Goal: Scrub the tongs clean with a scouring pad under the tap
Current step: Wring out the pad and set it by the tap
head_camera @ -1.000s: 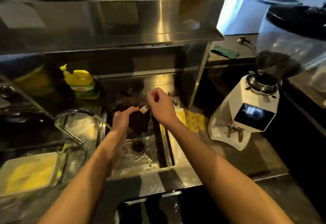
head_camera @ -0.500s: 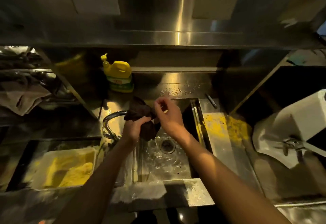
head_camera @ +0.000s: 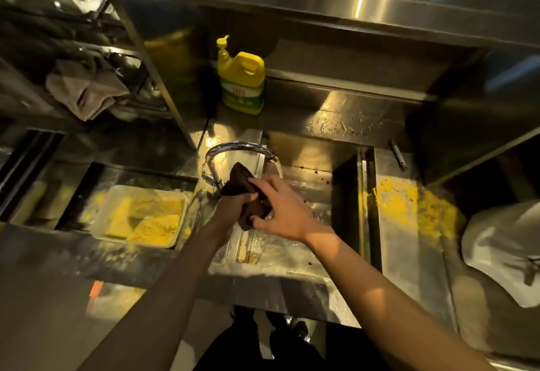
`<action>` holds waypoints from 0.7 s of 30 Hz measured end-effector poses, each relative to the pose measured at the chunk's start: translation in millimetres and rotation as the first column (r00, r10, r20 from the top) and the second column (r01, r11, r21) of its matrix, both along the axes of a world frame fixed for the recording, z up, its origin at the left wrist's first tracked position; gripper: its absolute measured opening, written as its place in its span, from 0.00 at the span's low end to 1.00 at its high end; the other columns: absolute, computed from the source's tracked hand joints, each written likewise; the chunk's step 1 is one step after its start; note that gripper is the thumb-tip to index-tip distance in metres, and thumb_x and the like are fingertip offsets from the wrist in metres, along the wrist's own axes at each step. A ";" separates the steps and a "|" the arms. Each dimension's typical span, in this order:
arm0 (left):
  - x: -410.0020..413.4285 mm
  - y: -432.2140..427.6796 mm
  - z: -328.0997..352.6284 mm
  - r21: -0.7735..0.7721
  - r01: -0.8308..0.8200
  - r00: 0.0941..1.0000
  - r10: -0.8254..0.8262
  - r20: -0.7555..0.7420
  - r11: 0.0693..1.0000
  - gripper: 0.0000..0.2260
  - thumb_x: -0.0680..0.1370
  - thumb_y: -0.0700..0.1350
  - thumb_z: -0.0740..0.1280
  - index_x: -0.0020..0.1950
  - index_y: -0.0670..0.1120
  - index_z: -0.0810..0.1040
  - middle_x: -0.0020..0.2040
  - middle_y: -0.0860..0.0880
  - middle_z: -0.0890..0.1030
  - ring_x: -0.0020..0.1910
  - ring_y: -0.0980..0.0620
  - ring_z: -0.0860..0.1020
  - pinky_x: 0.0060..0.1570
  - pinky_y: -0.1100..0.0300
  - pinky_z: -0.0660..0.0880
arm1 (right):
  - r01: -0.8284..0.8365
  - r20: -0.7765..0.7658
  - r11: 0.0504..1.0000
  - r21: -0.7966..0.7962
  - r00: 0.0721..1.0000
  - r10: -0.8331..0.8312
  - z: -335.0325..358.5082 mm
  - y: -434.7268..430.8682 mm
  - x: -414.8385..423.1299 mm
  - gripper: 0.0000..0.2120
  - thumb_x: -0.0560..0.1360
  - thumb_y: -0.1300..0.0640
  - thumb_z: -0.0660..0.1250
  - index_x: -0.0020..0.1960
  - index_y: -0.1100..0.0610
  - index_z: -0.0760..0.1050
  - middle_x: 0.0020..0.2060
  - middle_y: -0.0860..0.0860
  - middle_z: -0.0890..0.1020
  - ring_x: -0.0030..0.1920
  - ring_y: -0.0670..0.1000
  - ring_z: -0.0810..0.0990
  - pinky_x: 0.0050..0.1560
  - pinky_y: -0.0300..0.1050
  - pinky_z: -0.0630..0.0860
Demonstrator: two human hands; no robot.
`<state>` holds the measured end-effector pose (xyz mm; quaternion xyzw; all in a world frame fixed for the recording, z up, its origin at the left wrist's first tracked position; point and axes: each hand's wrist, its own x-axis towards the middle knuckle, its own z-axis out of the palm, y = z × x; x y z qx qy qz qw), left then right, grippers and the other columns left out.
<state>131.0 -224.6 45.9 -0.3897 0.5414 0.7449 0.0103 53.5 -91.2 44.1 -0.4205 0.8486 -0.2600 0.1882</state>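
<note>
My left hand (head_camera: 233, 205) grips a dark brown, cloth-like scouring pad (head_camera: 244, 185) over the steel sink (head_camera: 292, 253). My right hand (head_camera: 285, 210) pinches the lower end of the same pad from the right. The pad is bunched between both hands, just below the spout of the curved chrome tap (head_camera: 236, 147). A thin stream of water seems to fall from the spout beside the pad. The tongs do not show; anything inside the pad is hidden by it and by my fingers.
A yellow detergent bottle (head_camera: 241, 84) stands behind the tap. A white tray with yellow sponges (head_camera: 140, 215) lies left of the sink. Yellow residue (head_camera: 409, 207) covers the counter on the right, beside a white grinder (head_camera: 502, 253). A grey rag (head_camera: 84, 90) hangs at left.
My head has turned left and down, so the grinder slid to the right edge. Both hands moved closer to the tap spout, still bunched on the pad; the small metal piece seen earlier is hidden.
</note>
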 end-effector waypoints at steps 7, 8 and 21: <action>3.7 -3.6 -7.3 -0.031 0.210 0.977 -0.209 0.038 0.977 0.02 0.70 0.40 0.64 0.39 0.43 0.75 0.32 0.46 0.73 0.32 0.51 0.71 0.36 0.57 0.69 | 0.054 -0.171 0.991 0.120 0.985 -0.033 -22.1 -29.5 8.2 0.34 0.74 0.51 0.72 0.76 0.51 0.64 0.61 0.56 0.72 0.60 0.57 0.73 0.57 0.52 0.75; 3.6 -5.7 -9.2 -0.039 0.206 0.978 -0.205 0.030 0.978 0.03 0.69 0.41 0.64 0.39 0.43 0.75 0.33 0.45 0.73 0.34 0.50 0.71 0.38 0.56 0.69 | 0.057 -0.202 0.991 0.124 0.979 -0.031 -20.1 -33.4 8.1 0.30 0.75 0.54 0.71 0.75 0.52 0.66 0.61 0.56 0.72 0.60 0.58 0.73 0.57 0.52 0.75; 1.2 -81.0 -87.5 -0.534 -0.081 0.996 0.086 -0.015 0.842 0.06 0.73 0.38 0.64 0.48 0.44 0.79 0.44 0.43 0.82 0.44 0.48 0.82 0.48 0.49 0.80 | 0.567 0.090 0.809 0.156 0.807 -0.583 -68.6 -69.7 -8.3 0.25 0.77 0.49 0.67 0.68 0.57 0.64 0.59 0.57 0.78 0.55 0.62 0.80 0.53 0.55 0.78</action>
